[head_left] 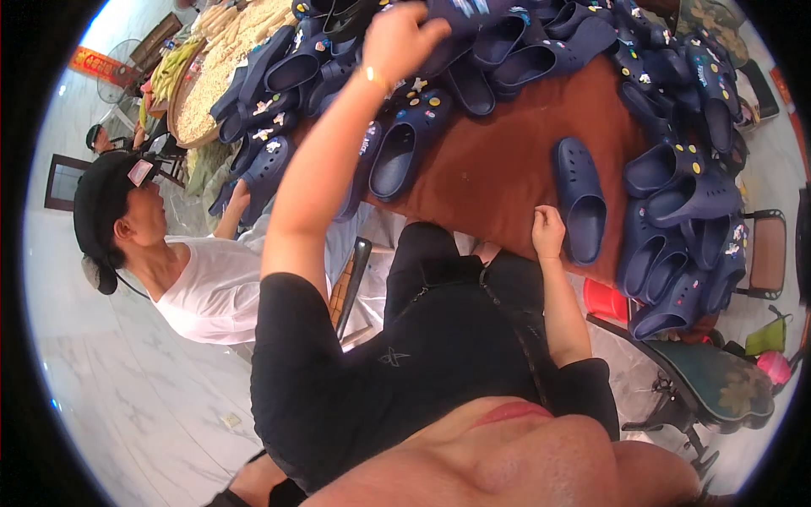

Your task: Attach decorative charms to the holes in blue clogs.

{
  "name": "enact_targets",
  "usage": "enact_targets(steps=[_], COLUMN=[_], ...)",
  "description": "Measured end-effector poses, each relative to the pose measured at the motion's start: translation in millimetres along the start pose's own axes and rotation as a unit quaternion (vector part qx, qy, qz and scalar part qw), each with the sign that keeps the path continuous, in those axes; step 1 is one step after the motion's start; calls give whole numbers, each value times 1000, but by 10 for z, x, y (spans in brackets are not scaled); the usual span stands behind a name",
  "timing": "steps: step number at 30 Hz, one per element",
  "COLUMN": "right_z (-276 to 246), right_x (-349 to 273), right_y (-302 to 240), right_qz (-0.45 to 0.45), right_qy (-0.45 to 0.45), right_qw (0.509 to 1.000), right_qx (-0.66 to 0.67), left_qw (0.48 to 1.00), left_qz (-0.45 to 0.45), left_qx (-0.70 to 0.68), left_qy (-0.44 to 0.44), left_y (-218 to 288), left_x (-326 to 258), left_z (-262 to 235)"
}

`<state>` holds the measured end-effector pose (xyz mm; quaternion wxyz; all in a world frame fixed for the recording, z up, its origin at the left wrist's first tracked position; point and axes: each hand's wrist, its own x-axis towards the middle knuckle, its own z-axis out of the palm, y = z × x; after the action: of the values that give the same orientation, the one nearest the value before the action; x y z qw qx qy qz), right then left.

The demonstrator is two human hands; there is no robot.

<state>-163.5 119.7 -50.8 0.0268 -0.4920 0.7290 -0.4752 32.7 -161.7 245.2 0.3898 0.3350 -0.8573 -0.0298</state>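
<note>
L hand stretched far, grip closed on a navy clog in the heap; R hand clenched beside a lone clog on tabletop. Risk: pulling could topple neighbours.

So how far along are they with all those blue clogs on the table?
Many navy clogs in the heaps around the brown table already carry small coloured charms, so those look done. In hand: the left hand reaches into the far heap, while the right hand rests by a plain clog lying alone with no charms showing. How many in the heaps remain bare cannot be told.
</note>
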Motion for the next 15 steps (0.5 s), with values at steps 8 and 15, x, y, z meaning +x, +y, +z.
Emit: enact_targets(steps=[8, 15], right_z=[-116, -859], right_x=[-58, 182], right_y=[-99, -291], right_qz=[50, -78], right_qy=[-3, 193], right_qw=[998, 969], right_qx=[36, -130], left_qw=[997, 950], left_qz=[35, -98], left_qx=[-50, -185], left_qy=[42, -230], left_y=[-69, 174], left_x=[-355, -2175], left_z=[675, 1529])
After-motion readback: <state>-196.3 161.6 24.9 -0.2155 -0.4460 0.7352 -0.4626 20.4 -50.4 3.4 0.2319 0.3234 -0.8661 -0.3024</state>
